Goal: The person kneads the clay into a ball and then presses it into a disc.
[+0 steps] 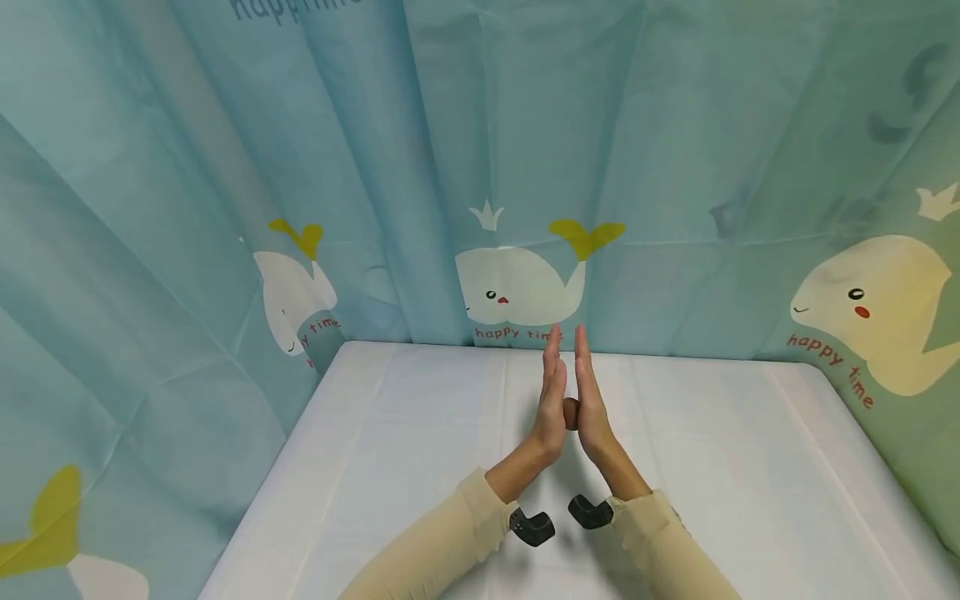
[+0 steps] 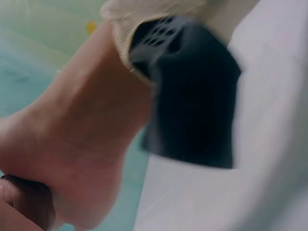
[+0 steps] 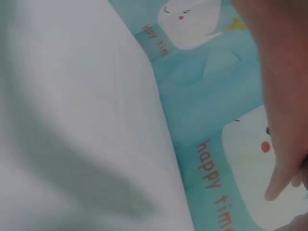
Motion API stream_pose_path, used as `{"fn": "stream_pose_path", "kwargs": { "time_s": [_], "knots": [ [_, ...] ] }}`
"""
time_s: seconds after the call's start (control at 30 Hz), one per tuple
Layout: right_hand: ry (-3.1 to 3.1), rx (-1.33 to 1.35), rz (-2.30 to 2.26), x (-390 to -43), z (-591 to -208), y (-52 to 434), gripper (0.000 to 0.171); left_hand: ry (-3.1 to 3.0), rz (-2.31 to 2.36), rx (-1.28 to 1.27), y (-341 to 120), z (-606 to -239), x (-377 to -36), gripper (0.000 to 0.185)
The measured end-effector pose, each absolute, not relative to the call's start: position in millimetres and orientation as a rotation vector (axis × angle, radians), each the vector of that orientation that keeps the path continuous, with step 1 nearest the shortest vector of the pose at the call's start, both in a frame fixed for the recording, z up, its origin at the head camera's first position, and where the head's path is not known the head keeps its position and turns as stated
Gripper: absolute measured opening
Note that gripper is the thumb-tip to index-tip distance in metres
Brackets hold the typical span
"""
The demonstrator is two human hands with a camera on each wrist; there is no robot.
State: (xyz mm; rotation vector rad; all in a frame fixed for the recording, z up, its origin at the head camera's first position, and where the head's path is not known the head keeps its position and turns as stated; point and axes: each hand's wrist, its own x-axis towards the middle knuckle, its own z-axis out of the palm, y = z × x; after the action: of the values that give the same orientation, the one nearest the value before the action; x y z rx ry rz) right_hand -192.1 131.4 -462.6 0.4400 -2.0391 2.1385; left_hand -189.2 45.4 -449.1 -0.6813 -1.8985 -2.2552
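Between our two palms sits a small brown rounded lump point(image 1: 571, 413), pressed from both sides near the heels of the hands. Our left hand point(image 1: 551, 404) stands upright with its fingers straight and together, flat against the lump; our right hand point(image 1: 591, 404) mirrors it, fingers straight as well, so neither curls round the piece. It is held by flat pressure alone. The fingertips of the two hands point up and away from us and stand just apart, while the lower palms close in on the lump. In the left wrist view we catch a dark brown edge point(image 2: 26, 204) of it at the base of the palm, blurred (we cannot tell what it is made of).

To do this well, we judge the palms should stay parallel and the pressure even, so the piece stays centred and does not slip out toward the wrists. Keeping it low between the palms, where it is now, looks like the safer spot.

Outward from there: cream knit sleeves point(image 1: 450, 542) cover both forearms, and a black wrist camera mount point(image 1: 532, 527) sits under each cuff. The hands hover above a white cloth-covered table point(image 1: 390, 433). Behind and around it hangs a teal curtain printed with white whales point(image 1: 517, 283).
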Motion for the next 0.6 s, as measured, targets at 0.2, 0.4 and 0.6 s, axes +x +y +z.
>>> {"fn": "stream_pose_path", "kwargs": {
  "time_s": [0.2,0.4,0.6],
  "knots": [
    [-1.990,0.485,2.204,-185.2,-466.4,122.7,0.055,-1.883,-2.223,-0.654,45.4,-446.3,-198.2,0.061],
    [-1.898,0.564,2.248,-183.4,-465.0,121.3,0.056,-1.887,-2.199,-0.630,46.0,-452.3,-207.8,0.060],
    [-1.880,0.549,2.253,-181.2,-459.9,123.5,0.058,-1.937,-2.159,-0.675,46.2,-459.2,-210.0,0.061]
  ]
}}
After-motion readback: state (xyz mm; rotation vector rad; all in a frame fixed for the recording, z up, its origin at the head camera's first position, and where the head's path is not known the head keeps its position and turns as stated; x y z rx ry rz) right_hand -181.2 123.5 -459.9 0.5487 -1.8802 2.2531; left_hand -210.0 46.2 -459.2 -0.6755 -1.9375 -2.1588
